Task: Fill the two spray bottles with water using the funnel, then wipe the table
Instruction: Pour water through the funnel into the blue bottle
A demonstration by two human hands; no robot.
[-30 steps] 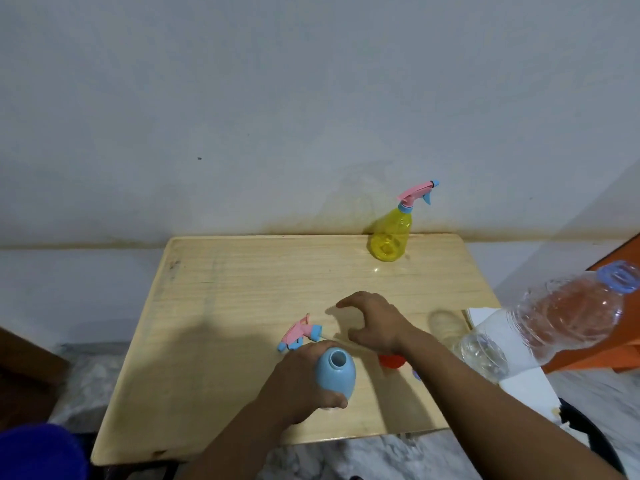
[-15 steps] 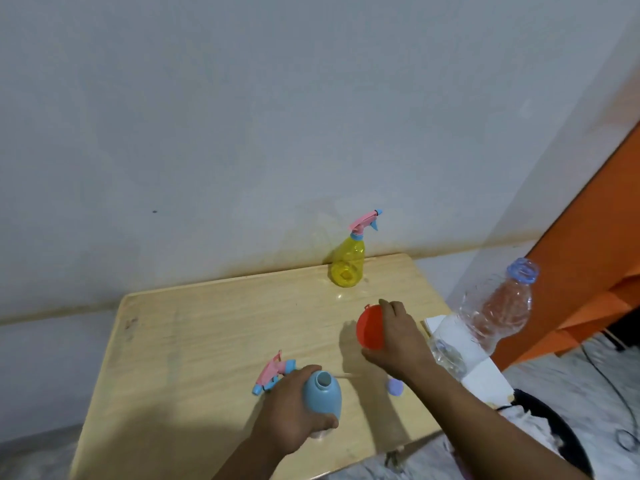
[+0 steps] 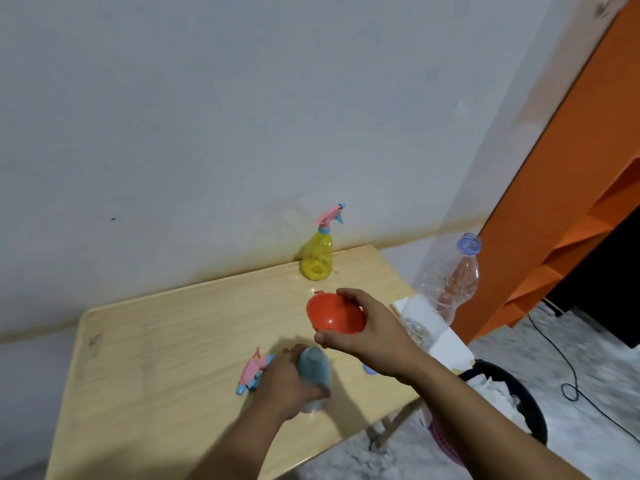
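My left hand (image 3: 282,384) grips a blue spray bottle (image 3: 314,374) with no spray head, standing on the wooden table (image 3: 166,341). Its pink and blue spray head (image 3: 254,370) lies on the table just left of that hand. My right hand (image 3: 372,332) holds an orange funnel (image 3: 334,315) in the air, above and slightly right of the blue bottle. A yellow spray bottle (image 3: 318,258) with its pink head on stands at the table's far edge by the wall. A clear plastic water bottle (image 3: 450,282), uncapped, stands at the table's right edge.
A small blue cap (image 3: 369,368) lies on the table under my right forearm. White paper (image 3: 440,330) lies at the right edge. Beyond the right edge sits a dark-rimmed bin (image 3: 512,400) on the floor. An orange cabinet (image 3: 571,202) and a black cable (image 3: 588,382) are farther right.
My right hand picked the orange funnel off the table and raised it toward the blue bottle. My view turned right. The left hand stayed on the blue bottle.
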